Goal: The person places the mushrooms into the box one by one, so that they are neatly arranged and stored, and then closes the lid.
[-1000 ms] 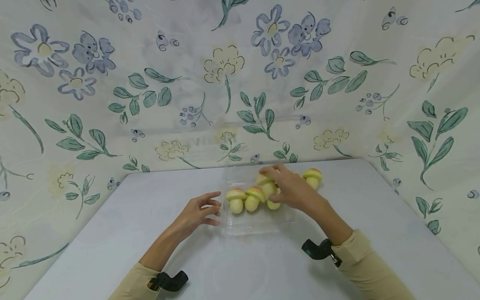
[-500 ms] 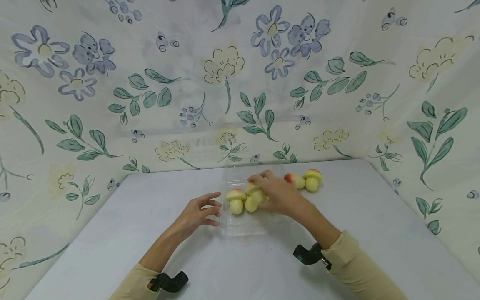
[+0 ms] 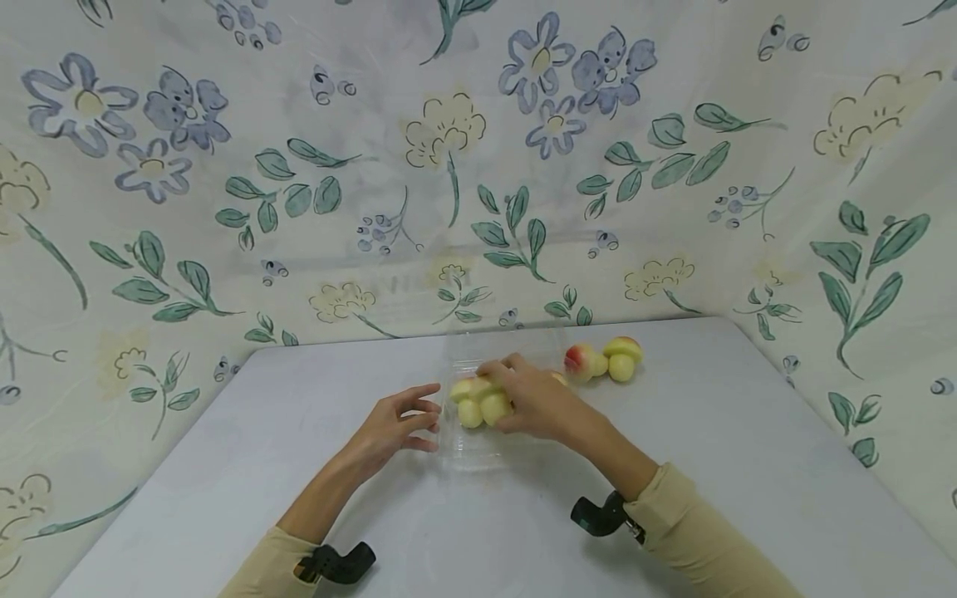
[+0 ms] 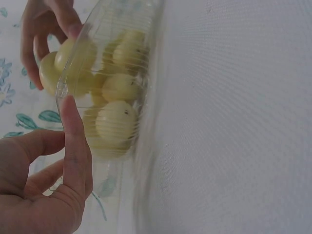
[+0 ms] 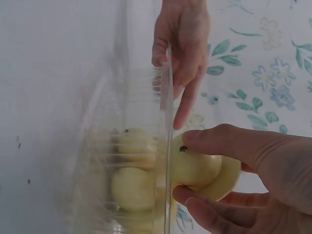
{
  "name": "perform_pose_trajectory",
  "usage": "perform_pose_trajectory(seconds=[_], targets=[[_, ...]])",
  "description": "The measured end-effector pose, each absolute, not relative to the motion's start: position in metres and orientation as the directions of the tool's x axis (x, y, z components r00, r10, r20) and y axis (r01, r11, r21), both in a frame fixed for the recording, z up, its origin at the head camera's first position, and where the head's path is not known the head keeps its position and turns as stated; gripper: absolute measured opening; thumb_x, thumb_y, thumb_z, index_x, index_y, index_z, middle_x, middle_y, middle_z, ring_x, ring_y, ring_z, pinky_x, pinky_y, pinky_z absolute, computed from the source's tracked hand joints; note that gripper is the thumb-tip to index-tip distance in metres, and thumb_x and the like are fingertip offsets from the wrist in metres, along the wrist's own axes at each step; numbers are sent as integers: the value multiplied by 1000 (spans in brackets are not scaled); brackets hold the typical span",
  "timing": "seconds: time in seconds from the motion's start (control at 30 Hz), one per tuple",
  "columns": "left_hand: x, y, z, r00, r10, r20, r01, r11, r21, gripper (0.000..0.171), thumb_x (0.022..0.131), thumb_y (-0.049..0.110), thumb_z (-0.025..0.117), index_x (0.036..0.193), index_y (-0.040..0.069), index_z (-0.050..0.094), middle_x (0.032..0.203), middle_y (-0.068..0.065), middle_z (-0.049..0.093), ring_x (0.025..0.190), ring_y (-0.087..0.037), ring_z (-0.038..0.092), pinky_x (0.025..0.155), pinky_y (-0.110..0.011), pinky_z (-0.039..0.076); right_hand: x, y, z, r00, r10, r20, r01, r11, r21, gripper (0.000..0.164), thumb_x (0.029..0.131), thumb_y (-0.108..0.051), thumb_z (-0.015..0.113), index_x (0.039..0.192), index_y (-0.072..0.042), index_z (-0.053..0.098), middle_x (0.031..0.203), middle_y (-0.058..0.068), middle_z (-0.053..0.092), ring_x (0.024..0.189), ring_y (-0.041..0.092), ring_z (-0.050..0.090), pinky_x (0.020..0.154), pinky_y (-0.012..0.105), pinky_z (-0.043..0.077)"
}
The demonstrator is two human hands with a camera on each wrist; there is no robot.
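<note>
My right hand (image 3: 542,403) pinches a yellow mushroom-shaped piece (image 5: 195,168) between thumb and fingers, above the rim of a clear plastic box (image 3: 478,462). In the left wrist view the held piece (image 4: 73,66) shows its round stem and wider cap. Other mushroom-shaped pieces (image 4: 117,119) sit inside the box, seen through its ribbed wall; one stands at the left end (image 3: 469,407) in the head view. My left hand (image 3: 389,428) is at the box's left side, fingers loosely extended, one fingertip against the rim. The right hand hides part of the box's contents.
Two more mushroom-shaped pieces rest on the white table (image 3: 247,465), right of the box: one lying with its reddish cap (image 3: 583,363) leftward, one upright (image 3: 623,359). A clear lid (image 3: 501,342) stands at the back of the box. A floral cloth (image 3: 374,191) hangs behind the table.
My right hand has moved left and slightly down with the held mushroom-shaped piece, toward the box's left end. The lying reddish-capped piece has come into view. The left hand stays put.
</note>
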State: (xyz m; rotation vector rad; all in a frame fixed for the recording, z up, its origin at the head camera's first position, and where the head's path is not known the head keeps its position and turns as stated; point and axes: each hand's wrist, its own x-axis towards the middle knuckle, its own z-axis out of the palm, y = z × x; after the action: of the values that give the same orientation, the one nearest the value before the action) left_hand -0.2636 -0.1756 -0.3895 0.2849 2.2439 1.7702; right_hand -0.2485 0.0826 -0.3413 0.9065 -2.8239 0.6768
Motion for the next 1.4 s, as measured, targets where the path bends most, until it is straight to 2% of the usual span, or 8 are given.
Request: perform_pose_trajectory(seconds=[0.23,0.33,0.53,0.77,0.9,1.07,1.23,1.4], targets=[[-263,-177,-391,-944,319,-77,-4,225,974,58,96,3,59,149,1,37,122,-24,52,88,-13,61,72,-33,64,-249,72,-347,-808,-547,218,-585,702,-405,63,83,-25,79,138,-21,50,129,13,55,102,22,58,84,35,55],[-263,-177,-391,-945,319,-76,-1,230,973,57,96,3,59,149,1,37,121,-23,52,88,-14,61,72,-33,64,-250,68,-350,-798,-560,224,-598,687,-412,58,85,-23,77,137,-18,51,127,12,56,98,19,57,81,31,54],[-263,-177,-390,-935,349,-66,13,219,976,60,96,6,61,149,-1,35,112,-12,56,88,-13,60,72,-31,63,-251,57,-365,-763,-612,209,-640,670,-377,49,86,-17,76,130,-14,54,116,9,56,84,14,53,70,20,48],[-263,-179,-388,-942,329,-68,11,232,973,59,95,6,61,149,0,37,112,-12,57,87,-13,61,72,-31,63,-249,53,-368,-741,-629,237,-668,653,-356,48,87,-17,75,131,-16,54,115,7,58,88,14,55,75,25,48],[-263,-179,-389,-939,337,-65,17,236,972,60,96,7,61,150,-1,35,113,-14,56,87,-13,61,71,-30,63,-251,54,-367,-751,-622,221,-653,651,-387,49,87,-19,75,131,-16,54,120,9,59,91,15,56,76,24,50],[-262,-179,-389,-940,336,-65,15,230,973,60,96,7,60,150,-1,35,115,-16,56,87,-13,60,71,-30,63,-256,57,-367,-775,-606,180,-607,634,-478,50,87,-22,76,131,-15,53,116,6,64,86,12,56,74,20,50],[-263,-178,-389,-943,323,-74,1,226,974,60,95,6,61,149,0,36,116,-15,56,88,-14,60,72,-31,63,-261,60,-368,-787,-607,109,-548,606,-576,49,88,-25,75,131,-12,56,111,4,66,86,14,54,73,22,47],[-263,-178,-391,-939,336,-76,-2,215,977,60,95,7,62,149,0,36,114,-12,57,88,-13,60,71,-30,63,-263,62,-374,-804,-591,69,-507,620,-599,47,89,-28,74,129,-9,58,116,5,65,91,16,54,75,25,46]])
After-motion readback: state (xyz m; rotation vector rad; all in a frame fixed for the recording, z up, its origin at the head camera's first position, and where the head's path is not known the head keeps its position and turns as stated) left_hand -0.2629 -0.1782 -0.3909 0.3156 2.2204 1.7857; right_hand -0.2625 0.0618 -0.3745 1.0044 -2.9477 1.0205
